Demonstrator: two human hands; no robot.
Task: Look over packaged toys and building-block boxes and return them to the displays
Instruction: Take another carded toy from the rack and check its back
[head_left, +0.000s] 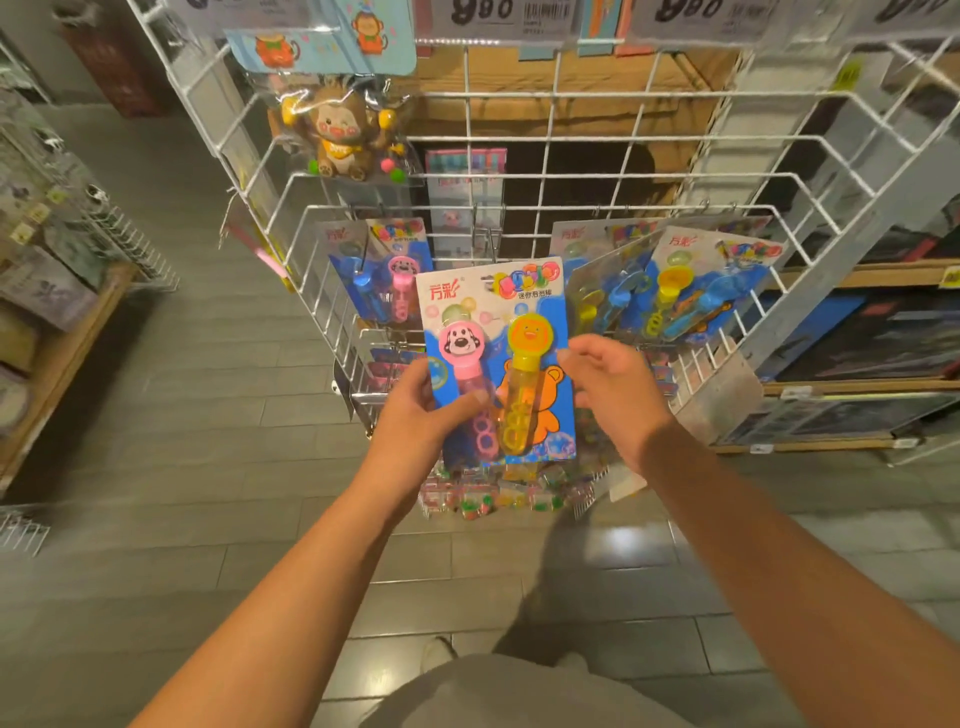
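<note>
Before the white wire display rack (519, 156), the left hand (415, 415) pinches a blue carded bubble-wand blister pack (498, 364); the right hand (613, 389), fingers loosely curled, hovers beside it.

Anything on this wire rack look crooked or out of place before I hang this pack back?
Yes: the bubble-wand packs on the right hang tilted and fanned out, unlike the straighter pack on the left. The pack gripped by the left hand looks intact.

Two hands (426, 410), four bubble-wand packs (498, 358)
</note>
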